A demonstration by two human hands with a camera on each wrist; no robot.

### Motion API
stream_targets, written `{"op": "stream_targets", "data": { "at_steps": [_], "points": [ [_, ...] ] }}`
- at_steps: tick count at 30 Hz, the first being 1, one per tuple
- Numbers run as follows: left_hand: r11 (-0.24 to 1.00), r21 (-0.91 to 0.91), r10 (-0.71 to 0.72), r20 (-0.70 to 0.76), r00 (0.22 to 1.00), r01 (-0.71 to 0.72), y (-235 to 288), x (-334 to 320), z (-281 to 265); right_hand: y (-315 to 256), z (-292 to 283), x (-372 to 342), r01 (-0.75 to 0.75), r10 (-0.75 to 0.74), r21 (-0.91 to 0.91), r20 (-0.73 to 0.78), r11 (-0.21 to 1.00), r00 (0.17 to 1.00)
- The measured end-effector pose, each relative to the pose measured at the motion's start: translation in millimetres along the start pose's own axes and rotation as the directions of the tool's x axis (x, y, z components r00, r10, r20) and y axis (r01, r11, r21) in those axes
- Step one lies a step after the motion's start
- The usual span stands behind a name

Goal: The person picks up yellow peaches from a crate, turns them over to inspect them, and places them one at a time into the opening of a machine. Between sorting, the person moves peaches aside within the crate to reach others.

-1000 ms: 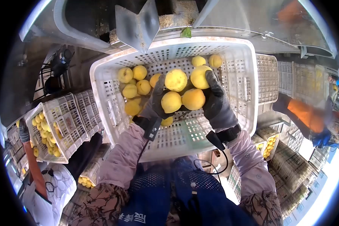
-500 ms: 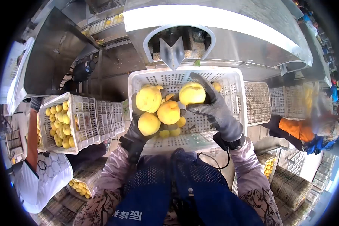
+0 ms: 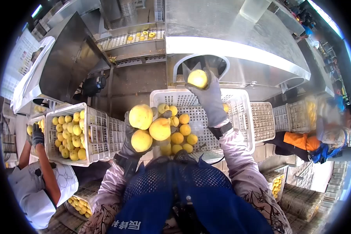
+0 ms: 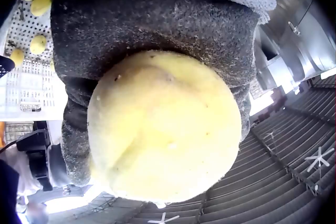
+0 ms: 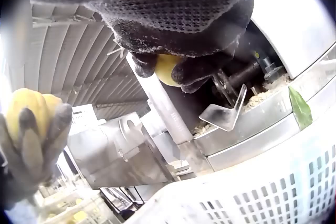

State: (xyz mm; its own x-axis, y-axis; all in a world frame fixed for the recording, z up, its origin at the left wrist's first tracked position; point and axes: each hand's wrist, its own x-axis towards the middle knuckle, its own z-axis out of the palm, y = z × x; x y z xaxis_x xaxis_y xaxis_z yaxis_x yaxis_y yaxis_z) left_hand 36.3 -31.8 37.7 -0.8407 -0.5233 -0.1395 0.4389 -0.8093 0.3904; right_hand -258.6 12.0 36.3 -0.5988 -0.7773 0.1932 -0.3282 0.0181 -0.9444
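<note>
My gloved left hand [image 3: 129, 148] holds several yellow peaches [image 3: 140, 117] in a cluster over the left side of a white plastic crate [image 3: 250, 126]; one peach [image 4: 165, 129] fills the left wrist view. My gloved right hand [image 3: 212, 104] grips a single peach [image 3: 197, 78] beyond the crate's far rim, in front of the arched opening [image 3: 201, 57] of a steel machine. In the right wrist view, its fingers curl round that peach [image 5: 167, 70] above a V-shaped metal cup [image 5: 227, 115]. Loose peaches [image 3: 177, 137] lie in the crate, mostly toward its left.
To the left stands a tilted crate [image 3: 85, 150] full of peaches, with another person's gloved hand [image 3: 38, 134] beside it. More crates [image 3: 262, 121] stand to the right, near a person in orange and blue [image 3: 300, 141]. A green leaf [image 5: 300, 107] lies on the machine's ledge.
Both hands were together over the crate; the right hand has moved away and up to the machine opening with one peach. The left hand has shifted left with its peaches. The head view has tilted up.
</note>
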Motion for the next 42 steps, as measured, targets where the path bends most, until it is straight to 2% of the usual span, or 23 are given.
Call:
{"op": "stream_targets", "data": {
  "at_steps": [2,6,9,13,15,17,19,21,22,23,24,25,29,31,32,33,34,35,37,38,39,40,42],
  "points": [
    [0.992,0.116,-0.031,-0.137,0.990,0.048,9.3,-13.2,-37.7,2.9,17.0,11.7,-0.119,0.093,-0.549,-0.076,0.827,0.993],
    [0.999,0.012,-0.037,-0.111,0.993,0.039,21.8,-28.9,-36.5,0.3,30.8,19.6,-0.248,0.181,-0.503,-0.179,0.828,0.967],
    [0.999,0.037,-0.033,-0.127,0.991,0.038,23.8,-31.2,-34.2,21.7,37.7,31.4,-0.142,0.043,-0.493,-0.206,0.859,0.978],
    [0.996,0.079,-0.028,-0.118,0.993,0.037,24.3,-26.6,-23.8,5.6,42.5,77.9,-0.155,0.072,-0.594,-0.161,0.790,0.984],
    [0.990,0.136,-0.026,-0.098,0.995,0.039,24.3,-23.1,-12.7,-0.6,32.4,81.8,-0.067,-0.034,-0.567,-0.165,0.821,0.986],
    [0.963,0.258,-0.060,-0.092,0.994,0.082,26.0,-9.1,-5.7,-36.7,14.3,82.5,-0.159,0.154,-0.391,-0.044,0.907,0.987],
    [0.963,0.271,-0.016,0.010,1.000,0.013,26.9,1.3,14.9,-56.9,10.3,55.5,-0.054,-0.006,-0.381,-0.155,0.923,0.988],
    [0.993,0.118,0.030,-0.031,0.999,-0.026,23.9,16.8,12.0,-68.8,2.8,16.2,-0.243,0.244,-0.027,0.165,0.970,0.956],
    [0.993,0.112,0.034,-0.034,0.999,-0.030,23.1,26.1,-5.1,-55.0,7.4,-12.9,-0.210,0.145,0.205,0.292,0.956,0.945],
    [0.824,0.507,0.254,0.068,0.965,-0.253,14.1,35.1,-30.9,-60.3,12.2,-37.4,-0.188,0.120,0.161,0.362,0.969,0.925],
    [0.464,0.782,0.390,0.241,0.888,-0.416,8.2,39.8,-45.5,-62.5,16.9,-53.6,-0.015,0.032,-0.040,0.457,0.999,0.889],
    [0.145,0.855,0.325,0.434,0.840,-0.498,16.1,41.2,-26.7,-63.9,21.5,-64.5,0.178,-0.031,-0.213,0.557,0.961,0.830],
    [0.205,0.819,0.248,0.485,0.838,-0.535,14.5,37.6,-21.5,-82.6,23.0,-71.6,-0.119,0.130,-0.056,0.545,0.991,0.828],
    [0.225,0.803,0.225,0.508,0.832,-0.551,14.9,35.9,-19.4,-72.2,16.1,-74.7,-0.251,0.053,0.290,0.551,0.923,0.833],
    [0.660,0.689,0.213,0.209,0.955,-0.298,15.4,33.1,-18.6,-70.0,11.8,-75.5,-0.206,-0.014,0.359,0.523,0.910,0.852],
    [0.935,0.353,0.049,-0.066,0.997,-0.022,15.9,31.0,-17.1,-69.9,5.2,-76.1,-0.205,-0.012,0.357,0.521,0.911,0.854],
    [0.996,0.081,-0.052,0.058,0.997,0.048,19.5,27.0,-4.5,-79.7,-1.4,-76.9,-0.320,0.049,0.411,0.548,0.854,0.835],
    [0.995,0.080,-0.056,0.060,0.997,0.051,16.3,29.3,-9.1,-84.4,-7.5,-77.2,-0.428,0.105,0.458,0.579,0.779,0.809],
    [0.901,0.431,0.094,-0.091,0.991,-0.046,10.4,38.1,-19.2,-58.3,-8.2,-71.9,-0.388,0.111,0.373,0.586,0.843,0.803],
    [0.902,0.430,0.093,-0.087,0.992,-0.046,13.0,40.7,-21.4,-59.9,-9.3,-72.2,-0.129,0.078,0.063,0.516,0.990,0.853],
    [0.754,0.646,0.133,0.028,0.991,-0.120,16.8,42.4,-24.0,-62.0,-10.7,-73.4,0.130,0.015,-0.278,0.464,0.952,0.886],
    [0.553,0.808,0.143,0.148,0.979,-0.203,18.8,42.7,-24.4,-67.7,-11.5,-79.1,0.153,-0.005,-0.335,0.405,0.930,0.914],
    [0.648,0.713,0.149,0.224,0.963,-0.267,19.0,38.2,-8.5,-93.6,-16.0,-79.8,0.084,0.077,-0.354,0.418,0.931,0.905]
  ]
}}
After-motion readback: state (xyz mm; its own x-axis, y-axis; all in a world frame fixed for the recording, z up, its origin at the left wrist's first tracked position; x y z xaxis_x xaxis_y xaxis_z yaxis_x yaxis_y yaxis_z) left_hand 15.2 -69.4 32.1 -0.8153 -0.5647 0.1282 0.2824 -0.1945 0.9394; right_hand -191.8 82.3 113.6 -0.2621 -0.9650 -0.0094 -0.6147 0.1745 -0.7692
